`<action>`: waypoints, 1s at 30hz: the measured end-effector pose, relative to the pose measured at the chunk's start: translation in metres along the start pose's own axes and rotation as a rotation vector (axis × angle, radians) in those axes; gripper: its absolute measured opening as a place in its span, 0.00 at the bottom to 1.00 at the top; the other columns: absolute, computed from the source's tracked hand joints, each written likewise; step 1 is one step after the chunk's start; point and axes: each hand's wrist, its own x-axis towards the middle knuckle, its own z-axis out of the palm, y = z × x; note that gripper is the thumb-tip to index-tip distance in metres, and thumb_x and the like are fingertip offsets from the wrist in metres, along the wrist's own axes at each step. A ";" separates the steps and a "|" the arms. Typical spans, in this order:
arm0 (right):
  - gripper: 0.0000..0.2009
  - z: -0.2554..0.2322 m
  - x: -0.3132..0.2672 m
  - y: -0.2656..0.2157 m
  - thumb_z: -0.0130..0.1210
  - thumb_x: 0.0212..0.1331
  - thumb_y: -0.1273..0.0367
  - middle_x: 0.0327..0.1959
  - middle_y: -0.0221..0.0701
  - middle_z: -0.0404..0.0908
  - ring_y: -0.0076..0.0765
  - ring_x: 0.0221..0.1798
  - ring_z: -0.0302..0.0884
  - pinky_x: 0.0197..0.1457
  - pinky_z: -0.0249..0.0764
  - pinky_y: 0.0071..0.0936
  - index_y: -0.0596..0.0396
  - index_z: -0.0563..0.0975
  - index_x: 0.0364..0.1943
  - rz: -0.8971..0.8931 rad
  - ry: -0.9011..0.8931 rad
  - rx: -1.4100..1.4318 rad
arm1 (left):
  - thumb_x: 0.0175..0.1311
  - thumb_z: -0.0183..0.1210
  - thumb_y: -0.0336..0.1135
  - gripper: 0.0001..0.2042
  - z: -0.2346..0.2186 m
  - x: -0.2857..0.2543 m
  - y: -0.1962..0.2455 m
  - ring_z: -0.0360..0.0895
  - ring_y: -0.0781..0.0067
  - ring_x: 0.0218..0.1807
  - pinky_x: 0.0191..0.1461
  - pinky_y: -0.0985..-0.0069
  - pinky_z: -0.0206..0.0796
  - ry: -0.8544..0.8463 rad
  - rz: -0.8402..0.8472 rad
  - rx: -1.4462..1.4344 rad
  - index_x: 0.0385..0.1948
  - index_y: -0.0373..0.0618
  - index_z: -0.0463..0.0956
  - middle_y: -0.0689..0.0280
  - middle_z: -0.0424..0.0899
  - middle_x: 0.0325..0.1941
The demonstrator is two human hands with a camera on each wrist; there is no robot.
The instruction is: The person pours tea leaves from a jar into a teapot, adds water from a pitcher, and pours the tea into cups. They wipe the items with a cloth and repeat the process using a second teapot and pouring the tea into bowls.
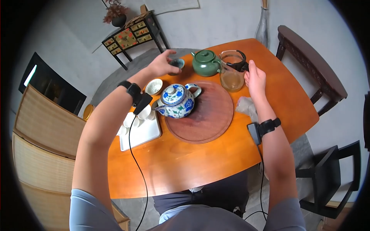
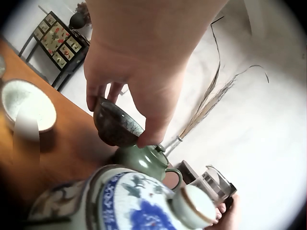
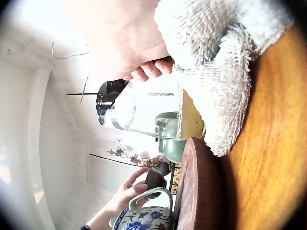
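My left hand (image 1: 163, 64) pinches a small dark teacup (image 2: 115, 125) with a bluish inside, thumb on one side of the rim and fingers on the other. The cup looks tilted in the left wrist view. On the right, my right hand (image 1: 256, 80) grips the black handle of a glass pitcher (image 1: 232, 81), which has yellowish liquid in its lower part. A green teapot (image 1: 205, 65) stands between the two hands. Nearer to me, a blue-and-white floral teapot (image 1: 178, 106) sits at the left of a round wooden board (image 1: 212, 115).
A pale bowl (image 1: 154, 87) stands left of the floral teapot. Several white cups (image 1: 145, 112) stand on a white tray (image 1: 148, 134) at the table's left edge. A fluffy grey cloth (image 3: 225, 96) lies beside the board, under my right forearm. Cables hang from both wrists.
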 end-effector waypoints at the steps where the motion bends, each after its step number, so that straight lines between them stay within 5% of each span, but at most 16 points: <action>1: 0.26 0.000 0.001 0.000 0.50 0.80 0.52 0.16 0.20 0.64 0.15 0.16 0.55 0.20 0.48 0.20 0.47 0.66 0.21 -0.006 -0.022 -0.004 | 0.46 0.79 0.43 0.48 0.003 0.000 -0.004 0.82 0.58 0.57 0.63 0.65 0.75 0.008 0.006 -0.006 0.74 0.46 0.64 0.51 0.82 0.57; 4: 0.26 0.000 -0.001 -0.002 0.50 0.81 0.52 0.16 0.20 0.63 0.15 0.16 0.55 0.19 0.48 0.20 0.45 0.63 0.20 0.000 -0.017 -0.017 | 0.44 0.79 0.48 0.48 0.012 -0.002 -0.013 0.80 0.50 0.62 0.71 0.60 0.68 -0.023 0.005 0.074 0.72 0.46 0.67 0.47 0.81 0.60; 8: 0.26 0.002 -0.004 -0.008 0.50 0.81 0.56 0.17 0.19 0.61 0.16 0.19 0.55 0.22 0.49 0.23 0.48 0.64 0.19 0.029 -0.012 -0.018 | 0.45 0.79 0.47 0.48 0.019 -0.005 -0.014 0.80 0.47 0.63 0.70 0.60 0.69 -0.029 0.026 0.150 0.73 0.48 0.67 0.46 0.79 0.61; 17: 0.29 0.001 -0.002 0.000 0.51 0.80 0.50 0.14 0.22 0.66 0.17 0.14 0.55 0.17 0.48 0.21 0.48 0.65 0.18 -0.026 -0.008 -0.021 | 0.44 0.79 0.48 0.48 0.006 0.000 -0.026 0.79 0.48 0.64 0.71 0.59 0.69 -0.079 0.051 0.164 0.73 0.48 0.68 0.45 0.79 0.61; 21: 0.28 0.001 0.000 0.003 0.51 0.80 0.51 0.15 0.23 0.66 0.17 0.16 0.56 0.20 0.50 0.21 0.49 0.67 0.18 -0.065 0.006 -0.074 | 0.44 0.80 0.46 0.47 0.012 -0.001 -0.028 0.80 0.51 0.61 0.68 0.62 0.71 -0.095 0.052 0.125 0.71 0.46 0.69 0.47 0.80 0.59; 23: 0.25 0.000 -0.002 -0.003 0.53 0.79 0.57 0.19 0.22 0.70 0.17 0.24 0.63 0.29 0.63 0.24 0.55 0.72 0.20 -0.003 0.003 -0.062 | 0.45 0.79 0.45 0.46 0.016 0.000 -0.027 0.80 0.51 0.61 0.68 0.62 0.71 -0.114 0.059 0.114 0.71 0.46 0.69 0.47 0.80 0.59; 30: 0.26 0.000 -0.005 -0.007 0.52 0.80 0.58 0.19 0.21 0.67 0.18 0.24 0.61 0.30 0.62 0.24 0.55 0.69 0.20 -0.013 -0.029 -0.048 | 0.49 0.79 0.48 0.46 0.018 -0.004 -0.023 0.80 0.50 0.62 0.67 0.61 0.70 -0.151 0.065 0.107 0.72 0.44 0.67 0.46 0.80 0.60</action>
